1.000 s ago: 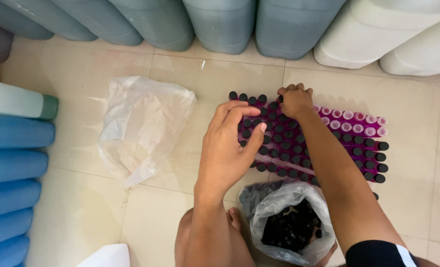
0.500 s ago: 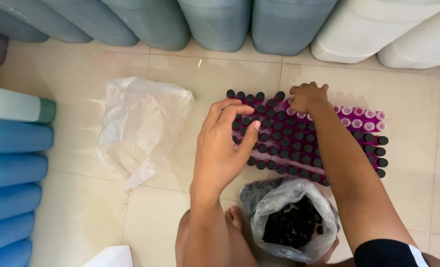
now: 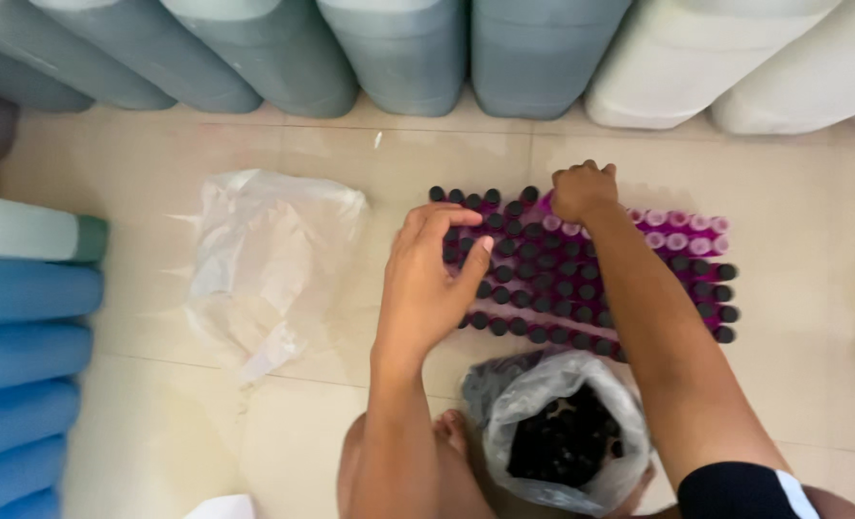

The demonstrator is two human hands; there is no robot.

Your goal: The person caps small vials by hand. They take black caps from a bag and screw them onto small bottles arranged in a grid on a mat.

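Bottles (image 3: 581, 279) of purple liquid stand packed in tight rows on the tiled floor (image 3: 158, 423), most with black caps, a few at the far right row uncapped. They look small, light and easy to tip, best taken by the cap or neck. The right hand (image 3: 581, 190) is curled closed over a bottle top at the far edge; what it pinches is hidden. The left hand (image 3: 427, 279) rests loosely open, fingertips on the near-left caps. A bag of black caps (image 3: 562, 432) sits close below, an empty crumpled bag (image 3: 269, 259) left.
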